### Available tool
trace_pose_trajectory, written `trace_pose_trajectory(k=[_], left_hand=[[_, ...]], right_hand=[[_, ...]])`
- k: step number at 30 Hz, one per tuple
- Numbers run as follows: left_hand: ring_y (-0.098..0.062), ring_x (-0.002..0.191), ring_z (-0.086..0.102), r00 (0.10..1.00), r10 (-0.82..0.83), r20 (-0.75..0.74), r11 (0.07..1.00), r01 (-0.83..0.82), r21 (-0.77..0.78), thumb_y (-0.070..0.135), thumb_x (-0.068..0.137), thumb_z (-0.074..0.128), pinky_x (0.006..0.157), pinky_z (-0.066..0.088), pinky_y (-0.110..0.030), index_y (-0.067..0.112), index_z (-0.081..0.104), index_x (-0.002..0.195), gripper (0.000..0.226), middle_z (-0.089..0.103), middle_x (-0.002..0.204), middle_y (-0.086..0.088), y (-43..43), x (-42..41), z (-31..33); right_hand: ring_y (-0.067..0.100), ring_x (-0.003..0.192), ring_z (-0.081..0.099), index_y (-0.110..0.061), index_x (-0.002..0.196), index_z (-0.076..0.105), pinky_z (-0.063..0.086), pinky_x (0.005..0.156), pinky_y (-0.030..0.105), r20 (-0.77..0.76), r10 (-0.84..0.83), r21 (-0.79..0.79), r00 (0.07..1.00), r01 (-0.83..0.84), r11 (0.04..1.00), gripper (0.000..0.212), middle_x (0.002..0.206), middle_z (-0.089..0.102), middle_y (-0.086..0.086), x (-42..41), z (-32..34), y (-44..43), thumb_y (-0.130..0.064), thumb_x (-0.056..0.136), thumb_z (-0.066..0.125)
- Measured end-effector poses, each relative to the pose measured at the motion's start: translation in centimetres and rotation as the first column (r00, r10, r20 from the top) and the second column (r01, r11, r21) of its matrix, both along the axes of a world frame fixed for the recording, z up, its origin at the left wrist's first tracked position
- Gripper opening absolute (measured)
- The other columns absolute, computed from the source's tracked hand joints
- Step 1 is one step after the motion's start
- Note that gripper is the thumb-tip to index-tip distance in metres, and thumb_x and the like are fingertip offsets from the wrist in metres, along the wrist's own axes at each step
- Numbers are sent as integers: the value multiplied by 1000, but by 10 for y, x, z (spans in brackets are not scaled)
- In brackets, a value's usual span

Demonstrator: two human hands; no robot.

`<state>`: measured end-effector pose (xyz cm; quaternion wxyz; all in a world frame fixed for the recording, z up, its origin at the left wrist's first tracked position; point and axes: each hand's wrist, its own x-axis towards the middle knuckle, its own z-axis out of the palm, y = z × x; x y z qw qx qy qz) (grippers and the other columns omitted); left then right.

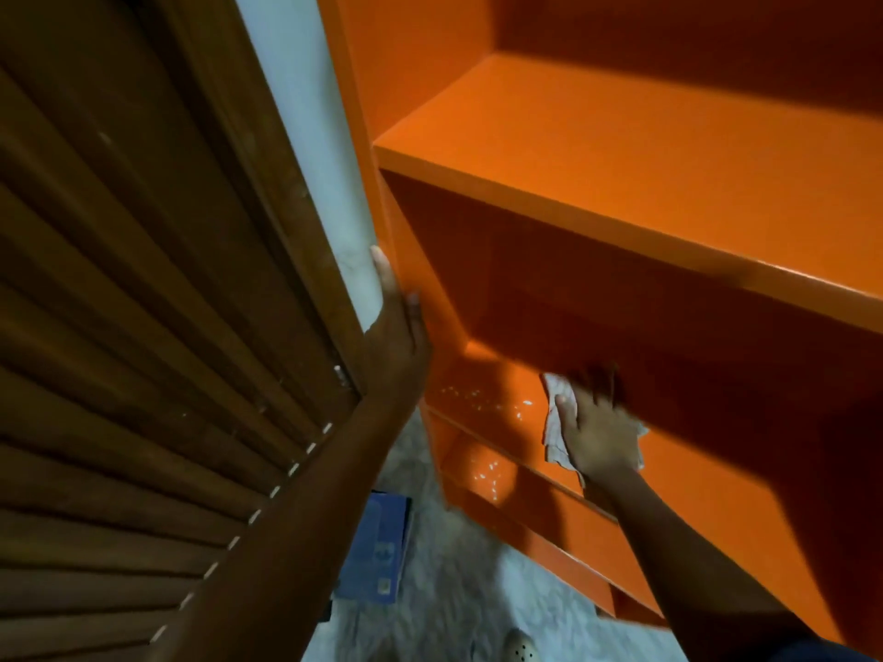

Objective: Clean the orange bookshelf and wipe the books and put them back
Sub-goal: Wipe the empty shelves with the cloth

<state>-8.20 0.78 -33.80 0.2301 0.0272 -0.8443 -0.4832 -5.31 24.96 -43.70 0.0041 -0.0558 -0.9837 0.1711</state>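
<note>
The orange bookshelf (621, 183) fills the right of the head view, and every shelf I can see holds no books. My right hand (597, 432) presses a pale cloth (556, 432) flat on a lower shelf board, with its fingertips in shadow under the shelf above. My left hand (394, 327) grips the front edge of the bookshelf's left side panel, thumb on the inner face. A blue book (377, 547) lies flat on the floor below my left forearm.
A dark wooden louvred door (143, 327) stands close on the left, with a white wall strip (310, 136) between it and the shelf. Grey patterned floor (454, 590) shows below. A light shoe (521, 647) is at the bottom edge.
</note>
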Motion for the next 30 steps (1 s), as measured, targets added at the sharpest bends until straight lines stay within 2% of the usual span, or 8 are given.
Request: trace_pose_trajectory(k=[4,6,12,15,19,24,27,30], left_hand=[[-28,57,60,1000,18,-3,999,-18,-36,76,85,9,56,53,-47,8,28,141,90,57,68,-13,3,2,6],[-27,56,61,1000,24,6,999,-24,-30,75,86,9,55,53,-47,10,26,142,88,59,68,-12,4,2,6],[-30,67,66,998,-61,-22,992,58,-109,70,89,12,60,55,-50,48,-11,141,61,64,84,-19,1,3,9],[-29,78,68,995,-89,44,988,94,-121,75,86,11,68,56,-50,38,-1,144,70,65,96,-19,-3,6,16],[-28,88,66,978,-179,106,982,184,-33,80,81,13,77,55,-51,23,0,149,90,63,104,-17,-6,12,24],[-29,81,64,968,-222,112,971,230,-59,53,96,25,77,55,-42,68,-32,118,63,62,100,-24,-11,15,31],[-18,53,49,980,-178,87,961,192,-198,30,100,33,53,38,-13,37,-11,141,60,54,63,-11,-10,19,42],[-16,46,46,995,-93,-34,946,78,-315,22,100,39,47,25,-16,5,28,144,48,62,66,-7,-14,18,49]], right_hand=[[33,125,49,-35,134,48,44,93,41,-6,133,-56,991,-133,990,96,138,51,12,-31,-4,-21,-74,74,-16],[26,134,39,-48,132,45,38,101,42,-13,220,-68,975,-221,973,80,141,49,2,-46,-8,-35,-71,79,-10],[28,132,40,-25,115,68,39,101,35,-251,449,-154,857,-494,856,42,137,54,8,-61,-15,-80,-36,88,38],[33,123,50,-18,106,72,42,98,46,-302,452,-224,839,-524,822,39,130,58,16,-49,-16,-92,-32,85,43],[27,118,56,-17,105,74,39,99,32,-235,472,-279,850,-524,804,39,126,62,13,-31,-23,-101,-34,86,44],[21,113,61,-25,103,73,53,87,37,-176,487,-339,856,-517,786,38,118,68,1,-4,-6,-114,-41,88,42],[15,109,59,-27,104,72,47,85,27,-89,479,-427,873,-468,774,46,116,67,-3,6,11,-117,-46,80,38],[18,112,58,-14,114,68,42,87,23,16,507,-489,862,-436,756,49,123,63,1,13,26,-120,-42,88,38]])
